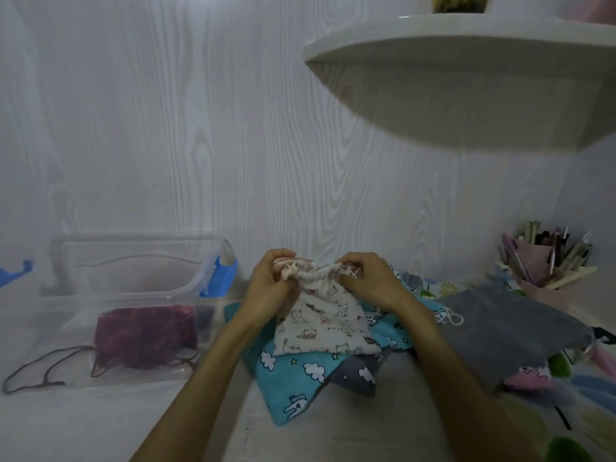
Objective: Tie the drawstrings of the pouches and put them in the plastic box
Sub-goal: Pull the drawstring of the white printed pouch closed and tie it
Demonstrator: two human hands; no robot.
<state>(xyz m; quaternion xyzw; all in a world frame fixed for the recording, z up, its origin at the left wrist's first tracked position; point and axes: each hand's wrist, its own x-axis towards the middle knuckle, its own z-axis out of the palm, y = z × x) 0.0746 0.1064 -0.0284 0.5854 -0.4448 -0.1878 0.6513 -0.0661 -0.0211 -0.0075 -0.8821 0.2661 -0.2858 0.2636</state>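
A white pouch with cat prints (320, 323) lies on a pile of other pouches in the middle of the table. Its top edge is gathered. My left hand (268, 283) pinches the left end of the gathered top and its drawstring. My right hand (366, 281) pinches the right end and its cord. A clear plastic box (66, 258) with blue clips stands at the left. Inside it lies a dark red pouch (145, 335), its cords trailing toward the box's front.
Under the white pouch lie a blue cloud-print pouch (293, 378), a dark grey star-print one (356, 373) and a plain grey one (510, 331). More printed fabric spreads to the right. A pink holder of pens (546, 258) stands at the back right. A white shelf (466, 78) overhangs.
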